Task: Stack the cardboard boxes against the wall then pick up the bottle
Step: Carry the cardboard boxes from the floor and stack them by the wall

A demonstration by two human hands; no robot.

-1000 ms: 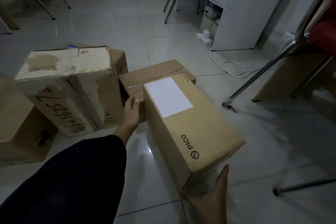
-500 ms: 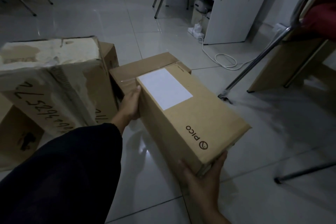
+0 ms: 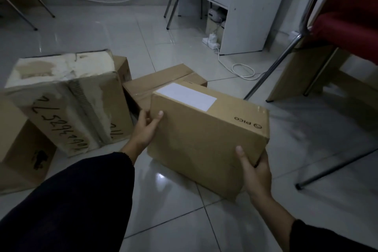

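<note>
The right hand (image 3: pixel 255 172) gripped the near corner, the left hand (image 3: pixel 146 129) the far end, of the brown rectangular cardboard box with white label (image 3: pixel 204 137), low over the glossy tiled floor (image 3: pixel 180 208). Stacking seemed only begun; next it needed carrying to a wall. Beyond stood a torn cardboard box (image 3: pixel 67 106) and a white cabinet (image 3: pixel 247 10); no bottle showed.

Both hands, left (image 3: pixel 145 129) & right (image 3: pixel 254 172), hold PICO box (image 3: pixel 204 133) off tiled floor (image 3: pixel 180 200).
</note>
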